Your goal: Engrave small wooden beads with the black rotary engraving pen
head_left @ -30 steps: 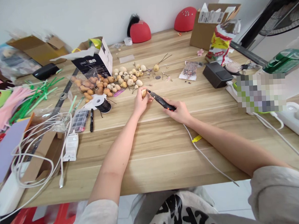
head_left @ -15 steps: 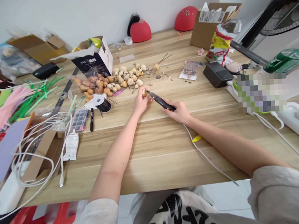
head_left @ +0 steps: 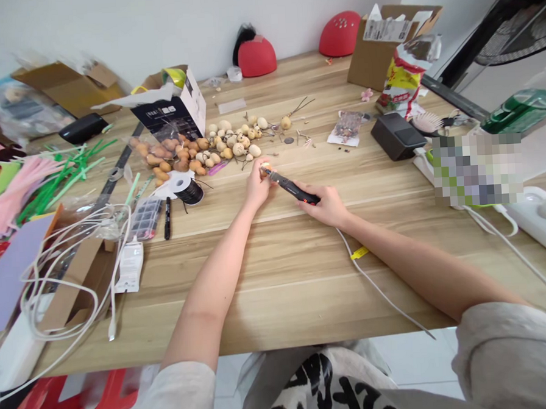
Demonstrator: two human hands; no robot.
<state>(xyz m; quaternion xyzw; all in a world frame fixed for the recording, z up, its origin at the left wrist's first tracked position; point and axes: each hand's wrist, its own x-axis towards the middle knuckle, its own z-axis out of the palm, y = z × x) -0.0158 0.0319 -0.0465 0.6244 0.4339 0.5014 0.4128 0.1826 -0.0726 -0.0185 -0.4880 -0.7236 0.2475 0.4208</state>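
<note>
Tool [head_left: 292, 190]: body of black plastic, smooth. Table [head_left: 278, 302]: wood, visible grain, smooth, low sheen. Box [head_left: 368, 59]: brown cardboard, matt. Snack bag [head_left: 401, 79]: printed plastic film, glossy, creased. Bottle [head_left: 518, 111]: green see-through plastic, glossy. Sleeve [head_left: 504, 351]: grey cloth, matt. Purple sheet [head_left: 15, 270]: matt; paper or foam cannot be determined.

The left hand [head_left: 256, 186] pinches a small round object [head_left: 267, 166]; the right hand [head_left: 327, 205] grips a slim black tool [head_left: 293, 189] with a red light on its body. The tool's tip lies at the object, contact indistinct. Clockwise about the left hand: spool of black cord [head_left: 189, 192] at nine o'clock, brown pieces [head_left: 182, 155] at ten, pale rounded pieces [head_left: 238, 149] at eleven.
</note>
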